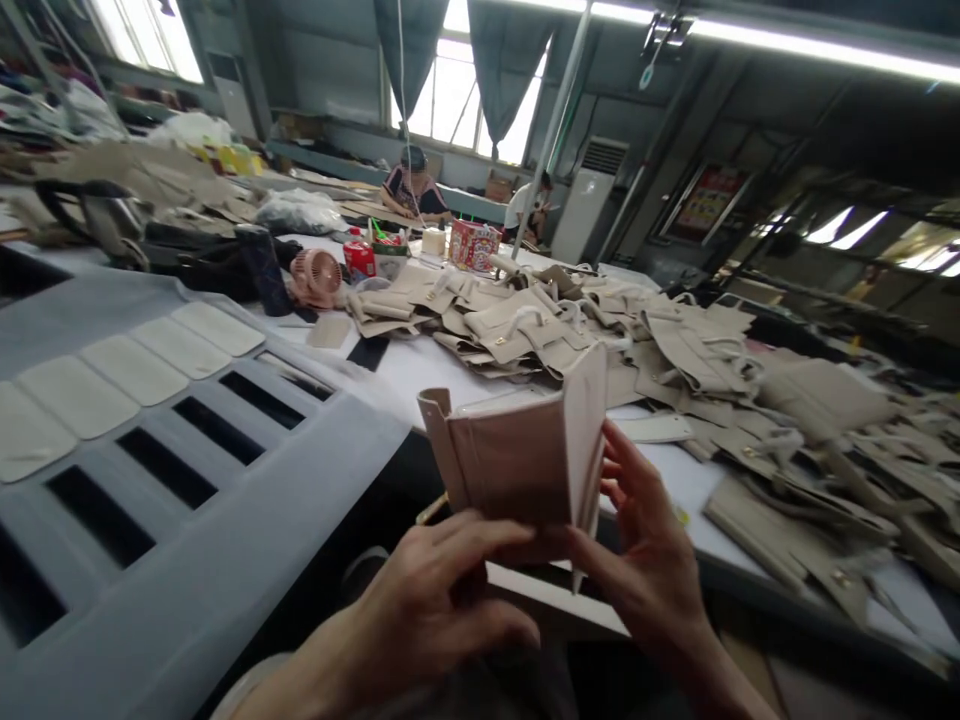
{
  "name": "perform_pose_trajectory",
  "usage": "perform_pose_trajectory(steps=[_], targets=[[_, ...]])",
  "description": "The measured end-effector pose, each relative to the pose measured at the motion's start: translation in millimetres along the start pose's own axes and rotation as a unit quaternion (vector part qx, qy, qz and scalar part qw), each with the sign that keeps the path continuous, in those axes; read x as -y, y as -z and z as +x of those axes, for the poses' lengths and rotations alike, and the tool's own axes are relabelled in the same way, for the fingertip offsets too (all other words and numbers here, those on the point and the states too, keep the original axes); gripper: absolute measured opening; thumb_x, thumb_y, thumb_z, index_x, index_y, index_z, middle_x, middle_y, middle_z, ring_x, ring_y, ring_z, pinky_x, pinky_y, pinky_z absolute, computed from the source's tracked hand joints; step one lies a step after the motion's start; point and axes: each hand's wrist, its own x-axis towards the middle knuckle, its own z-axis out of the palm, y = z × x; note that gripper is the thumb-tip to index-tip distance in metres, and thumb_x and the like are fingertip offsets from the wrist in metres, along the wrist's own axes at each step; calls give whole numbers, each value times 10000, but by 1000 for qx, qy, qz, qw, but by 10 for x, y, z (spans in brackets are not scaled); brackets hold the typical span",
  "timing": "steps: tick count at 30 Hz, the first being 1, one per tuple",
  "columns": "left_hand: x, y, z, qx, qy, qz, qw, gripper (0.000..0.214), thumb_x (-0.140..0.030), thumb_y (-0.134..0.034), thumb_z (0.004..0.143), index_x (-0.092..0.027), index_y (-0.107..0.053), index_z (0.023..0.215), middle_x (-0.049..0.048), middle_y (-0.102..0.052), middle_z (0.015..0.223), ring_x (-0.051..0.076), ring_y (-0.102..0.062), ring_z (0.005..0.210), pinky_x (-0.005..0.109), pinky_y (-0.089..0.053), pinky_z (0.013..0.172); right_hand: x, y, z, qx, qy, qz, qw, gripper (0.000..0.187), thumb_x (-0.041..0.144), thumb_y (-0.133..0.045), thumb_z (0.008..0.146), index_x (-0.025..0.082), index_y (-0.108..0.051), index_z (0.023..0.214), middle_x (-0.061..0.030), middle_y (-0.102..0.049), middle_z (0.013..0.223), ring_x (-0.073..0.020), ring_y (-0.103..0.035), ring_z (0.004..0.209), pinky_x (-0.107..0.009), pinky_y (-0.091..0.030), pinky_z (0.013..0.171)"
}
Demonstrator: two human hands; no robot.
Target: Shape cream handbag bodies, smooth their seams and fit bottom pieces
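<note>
Held up in front of me is a partly made beige bag (514,460), with a smooth inner face, a rolled strip at its left edge and a side panel standing up at right. My right hand (637,540) grips that side panel and lower corner, thumb in front and fingers behind. Along the near lower edge, my left hand (450,575) presses its fingers, its thumb apart below. Part of the left fingers is hidden by the hand itself. Just behind the bag lie several flat beige bag pieces (517,325) with white-wrapped handles, heaped on the white table.
On the left, a grey slotted board (300,470) carries a row of pale rounded panels (139,365). Beyond it stand a pink fan (315,277), a red can (358,258), a patterned box (474,245) and a metal kettle (112,215). Two people sit farther back.
</note>
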Motion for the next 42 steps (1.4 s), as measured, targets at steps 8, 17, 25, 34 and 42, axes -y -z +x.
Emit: perform_pose_trajectory(steps=[8, 17, 25, 34, 42], targets=[[675, -380, -401, -239, 298, -81, 921, 324, -426, -556, 935, -265, -569, 1215, 26, -641, 1073, 166, -608, 947, 265, -477, 850, -587, 527, -241, -27, 9, -67, 997, 800, 355, -748, 781, 303, -352, 1475, -106, -466, 1421, -316, -486, 1232, -542, -436, 1029], [1417, -1214, -698, -191, 425, -323, 824, 609, -656, -469, 886, -202, -621, 1263, 108, -602, 1348, 332, -498, 1294, 489, -334, 1129, -880, 371, -368, -39, 67, -127, 989, 777, 280, -706, 812, 274, -321, 1486, -117, -493, 1358, -306, -488, 1240, -516, -471, 1003], [1280, -1449, -652, -244, 428, -508, 706, 600, -631, -524, 880, -197, -614, 1284, 96, -620, 1334, 316, -498, 1306, 441, -349, 1142, -1126, 486, -547, -83, -23, -86, 993, 817, 341, -772, 763, 293, -358, 1466, -130, -481, 1393, -339, -509, 1198, -582, -476, 958], [1177, -1483, -569, -270, 411, -544, 680, 579, -623, -494, 899, -216, -597, 1297, 84, -637, 1314, 313, -472, 1330, 460, -321, 1157, -1223, 502, -593, -57, 156, -229, 959, 836, 188, -706, 810, 265, -268, 1518, -149, -498, 1336, -341, -519, 1210, -519, -511, 939], [1166, -1501, -609, -258, 428, -537, 679, 648, -672, -450, 890, -199, -587, 1311, 115, -671, 1251, 335, -552, 1244, 490, -360, 1116, -1189, 511, -704, 100, 218, -389, 889, 734, 156, -617, 864, 243, -298, 1519, -177, -455, 1442, -330, -553, 1128, -488, -495, 881]])
